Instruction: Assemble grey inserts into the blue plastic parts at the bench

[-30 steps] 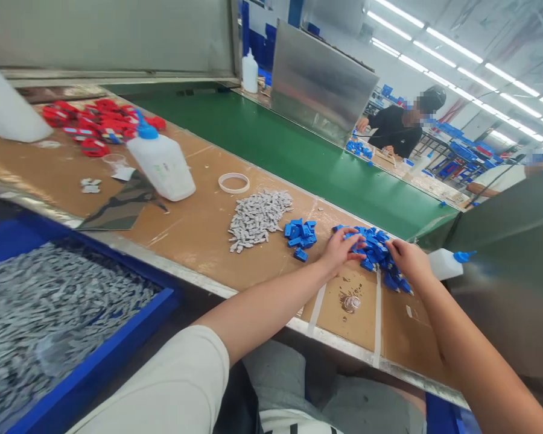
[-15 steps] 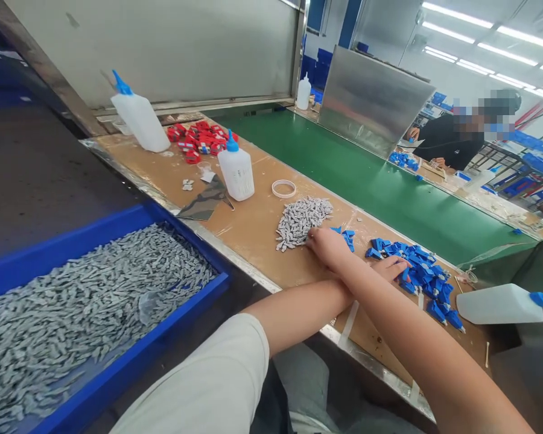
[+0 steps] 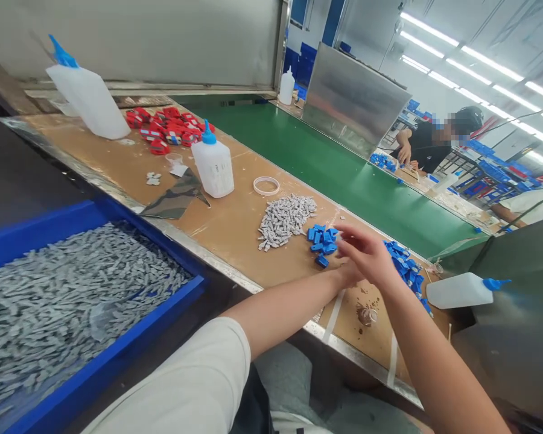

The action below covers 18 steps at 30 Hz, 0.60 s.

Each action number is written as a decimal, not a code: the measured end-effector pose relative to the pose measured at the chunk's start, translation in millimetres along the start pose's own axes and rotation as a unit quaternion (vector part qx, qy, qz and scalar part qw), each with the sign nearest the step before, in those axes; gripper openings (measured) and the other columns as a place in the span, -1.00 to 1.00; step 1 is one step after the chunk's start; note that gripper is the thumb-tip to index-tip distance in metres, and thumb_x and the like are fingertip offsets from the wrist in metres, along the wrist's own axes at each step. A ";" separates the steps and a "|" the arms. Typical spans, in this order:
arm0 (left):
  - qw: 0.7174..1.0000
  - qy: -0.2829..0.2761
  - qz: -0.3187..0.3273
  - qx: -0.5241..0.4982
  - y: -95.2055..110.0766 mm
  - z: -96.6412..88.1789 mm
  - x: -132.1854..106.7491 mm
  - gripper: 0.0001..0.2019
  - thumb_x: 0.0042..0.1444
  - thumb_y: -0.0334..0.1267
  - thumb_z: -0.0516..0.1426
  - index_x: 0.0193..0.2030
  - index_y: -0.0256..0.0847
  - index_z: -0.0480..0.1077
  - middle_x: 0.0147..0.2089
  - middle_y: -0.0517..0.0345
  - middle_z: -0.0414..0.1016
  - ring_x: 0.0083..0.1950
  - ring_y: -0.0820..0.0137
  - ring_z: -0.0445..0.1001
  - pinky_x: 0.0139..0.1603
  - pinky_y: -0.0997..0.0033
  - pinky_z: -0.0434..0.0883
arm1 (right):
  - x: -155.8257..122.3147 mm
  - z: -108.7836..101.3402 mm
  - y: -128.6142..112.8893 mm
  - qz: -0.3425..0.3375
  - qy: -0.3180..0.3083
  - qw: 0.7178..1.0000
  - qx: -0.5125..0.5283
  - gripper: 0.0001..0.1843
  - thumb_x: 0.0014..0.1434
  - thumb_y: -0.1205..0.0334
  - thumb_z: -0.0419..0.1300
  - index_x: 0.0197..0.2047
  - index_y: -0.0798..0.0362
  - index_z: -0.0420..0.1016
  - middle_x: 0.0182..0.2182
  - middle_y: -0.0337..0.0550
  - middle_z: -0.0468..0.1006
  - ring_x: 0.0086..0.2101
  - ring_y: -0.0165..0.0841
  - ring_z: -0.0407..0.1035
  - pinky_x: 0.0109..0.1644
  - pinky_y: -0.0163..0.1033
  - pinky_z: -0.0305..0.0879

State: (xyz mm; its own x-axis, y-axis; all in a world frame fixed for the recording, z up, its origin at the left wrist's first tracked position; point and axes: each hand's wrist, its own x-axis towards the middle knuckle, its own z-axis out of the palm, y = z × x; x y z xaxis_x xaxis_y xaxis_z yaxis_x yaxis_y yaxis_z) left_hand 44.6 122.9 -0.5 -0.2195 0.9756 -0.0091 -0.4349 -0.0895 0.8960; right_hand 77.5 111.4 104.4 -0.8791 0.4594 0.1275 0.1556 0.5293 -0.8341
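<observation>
My right hand (image 3: 370,252) is over the table just right of a small group of blue plastic pieces (image 3: 322,240). Its fingers are bent towards the thumb, and anything at the fingertips is too small to make out. Under and behind it lies my left hand (image 3: 350,274), the forearm reaching in from the left; its fingers are mostly hidden. A heap of small grey pieces (image 3: 286,222) is left of the blue group. Beyond my right wrist, a larger pile of blue pieces (image 3: 406,265) is partly covered by that hand.
A blue tray (image 3: 163,313) of grey pieces stands at lower left. White bottles (image 3: 212,166) with blue nozzles, a tape ring (image 3: 266,185), red parts (image 3: 163,129) and a camouflage cloth (image 3: 176,196) are on the table. Past the green belt (image 3: 271,147), a person (image 3: 428,144) works.
My right hand has left the grey heap and moved right, meeting my left hand. My left hand has come away from the large blue pile. The view has shifted.
</observation>
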 end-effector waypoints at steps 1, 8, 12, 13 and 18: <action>1.000 -0.016 0.001 -0.003 1.9 0.0 -1.7 -0.81 0.25 -0.09 0.15 -0.22 -0.16 0.40 -0.49 0.14 0.27 -0.44 0.29 0.38 -0.55 0.37 0.20 | -19.5 -19.0 3.4 0.019 0.024 0.999 0.030 -0.59 0.27 -0.02 0.31 0.10 0.00 0.59 -0.28 -0.15 0.65 -0.36 -0.31 0.56 -0.25 -0.20 0.54; 0.997 -0.064 0.027 0.023 -3.6 3.2 0.1 -0.44 0.06 0.34 0.24 -0.31 -0.16 0.24 -0.54 0.37 0.09 -0.54 0.53 0.04 -0.55 0.48 -0.01 | -138.9 -70.9 55.2 0.111 0.121 0.986 -0.026 -0.60 0.07 -0.14 0.48 -0.35 0.04 0.60 -0.54 -0.17 0.61 -0.52 -0.29 0.53 -0.41 -0.24 0.50; 0.997 -0.069 0.011 0.016 -6.6 2.2 3.3 -0.43 0.01 0.32 0.29 -0.22 -0.16 0.31 -0.54 0.38 0.07 -0.54 0.53 0.04 -0.56 0.50 -0.06 | -160.7 -57.8 71.8 0.036 0.119 0.977 -0.171 -0.58 0.21 -0.19 0.37 -0.37 0.02 0.59 -0.48 -0.14 0.62 -0.47 -0.32 0.52 -0.41 -0.27 0.45; 0.997 -0.073 0.007 0.010 -6.1 1.8 3.8 -0.45 0.03 0.29 0.29 -0.19 -0.16 0.33 -0.53 0.37 0.10 -0.55 0.53 0.04 -0.56 0.50 -0.08 | -162.0 -56.1 72.5 0.005 0.117 0.973 -0.200 -0.59 0.25 -0.17 0.34 -0.37 0.01 0.60 -0.48 -0.14 0.62 -0.47 -0.33 0.51 -0.40 -0.28 0.43; 0.997 -0.075 -0.028 -0.010 -0.3 1.2 3.8 -0.60 0.15 0.11 0.28 -0.15 -0.17 0.35 -0.50 0.29 0.23 -0.55 0.53 0.05 -0.54 0.50 -0.09 | -160.1 -57.7 69.4 -0.072 0.044 0.954 -0.286 -0.63 0.43 -0.06 0.17 -0.26 0.01 0.62 -0.42 -0.12 0.62 -0.41 -0.35 0.50 -0.32 -0.29 0.38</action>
State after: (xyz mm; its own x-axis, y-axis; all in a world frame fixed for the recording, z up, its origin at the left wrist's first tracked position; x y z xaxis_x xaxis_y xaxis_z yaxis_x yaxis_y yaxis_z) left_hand 44.9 126.9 -0.3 -0.0614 0.9981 0.0085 -0.4602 -0.0358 0.8871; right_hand 255.0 115.8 57.1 -0.8724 0.3972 0.2848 0.2788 0.8830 -0.3776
